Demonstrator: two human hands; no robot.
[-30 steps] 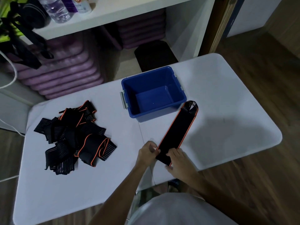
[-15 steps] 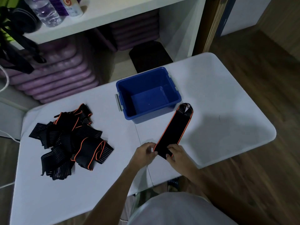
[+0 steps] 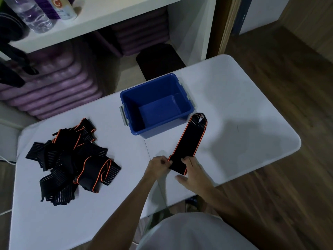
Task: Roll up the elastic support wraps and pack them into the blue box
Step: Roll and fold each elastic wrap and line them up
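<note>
**Q:** Black wrap (image 3: 187, 143) with orange edging, which way does it run from the box (image 3: 156, 105)?

**A:** Flat on the table (image 3: 243, 98), long axis from the box's near-right corner back to the hands. Left hand (image 3: 158, 166) pinches the near end's left corner; right hand (image 3: 193, 175) lies on it, fingers fairly straight. I'd roll boxward. Pile (image 3: 72, 159) sits left of the box.

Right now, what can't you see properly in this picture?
Head view:
- Near end of the flat black orange-edged wrap: covered by the left hand and right hand.
- Clear plastic bottle: top cut off by the frame.
- Heap of black wraps: tangled, uncountable.
</note>
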